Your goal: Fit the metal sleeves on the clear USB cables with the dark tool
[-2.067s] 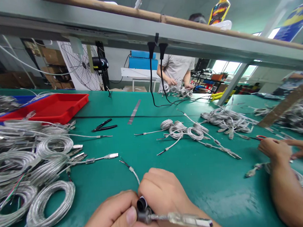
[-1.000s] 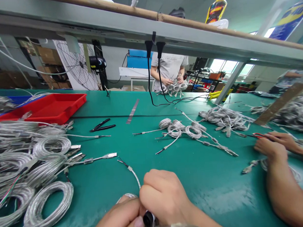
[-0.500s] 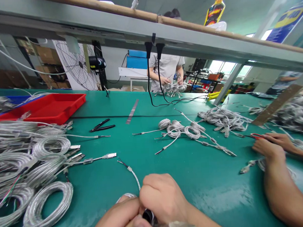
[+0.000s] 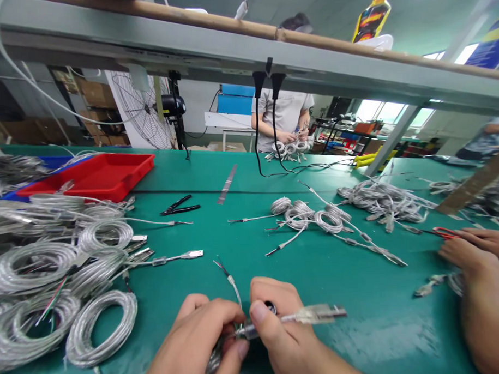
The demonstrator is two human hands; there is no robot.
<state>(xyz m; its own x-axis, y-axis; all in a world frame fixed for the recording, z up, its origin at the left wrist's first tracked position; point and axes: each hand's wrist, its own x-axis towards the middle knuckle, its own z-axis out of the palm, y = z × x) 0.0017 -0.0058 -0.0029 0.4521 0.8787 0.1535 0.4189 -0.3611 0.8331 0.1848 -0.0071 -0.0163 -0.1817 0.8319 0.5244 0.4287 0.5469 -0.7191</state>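
Note:
Both hands are at the near edge of the bench, closed on one clear-jacketed USB cable (image 4: 250,331). My left hand (image 4: 197,336) grips its coiled part, mostly hidden by the fingers. My right hand (image 4: 279,322) pinches the cable by its grey cylinder, thumb on top. From that hand the USB plug (image 4: 317,314) points right. A small round black object (image 4: 270,307) shows at my right fingers; its kind is unclear. Beyond the hands, a cable end with bare coloured wires (image 4: 228,272) sticks up. Left of my left hand lies a coiled cable (image 4: 101,328).
Coiled cables (image 4: 35,265) pile up at left, before a red tray (image 4: 126,177). Black cutters (image 4: 180,206) and a metal strip (image 4: 227,184) lie further back. More cables (image 4: 330,218) are right of centre. A co-worker's hands (image 4: 476,250) hold red-handled scissors (image 4: 445,233). A shelf beam (image 4: 212,44) crosses overhead.
My hands have drawn apart, and the USB plug now shows pointing right from my right hand. My right thumb has come up onto the cable. The whole view has shifted slightly.

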